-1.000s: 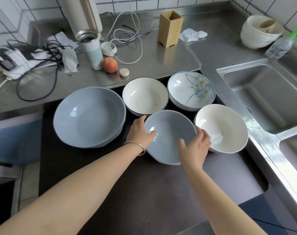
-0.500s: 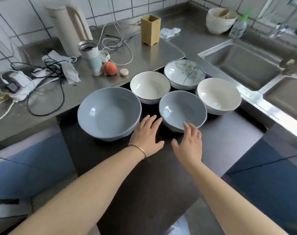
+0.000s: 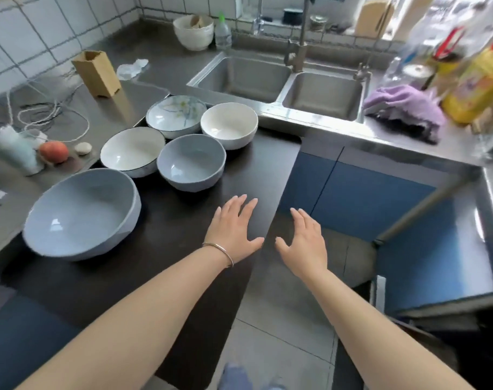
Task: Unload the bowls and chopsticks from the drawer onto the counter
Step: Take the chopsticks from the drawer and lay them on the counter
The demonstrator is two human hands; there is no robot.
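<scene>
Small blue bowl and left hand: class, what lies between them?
Nothing. In the head view, only bare dark surface separates the small blue bowl from the open left hand.

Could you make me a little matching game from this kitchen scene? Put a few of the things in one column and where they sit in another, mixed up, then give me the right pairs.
Things:
1. flower-patterned bowl
2. peach
3. purple cloth
4. wooden holder

Places:
A. on the counter right of the double sink
B. back row of the bowls, next to a white bowl
C. upright on the steel counter near the tiled wall
D. on the steel counter left of the bowls, beside a small pale round thing

Pairs: 1-B, 2-D, 3-A, 4-C
</scene>
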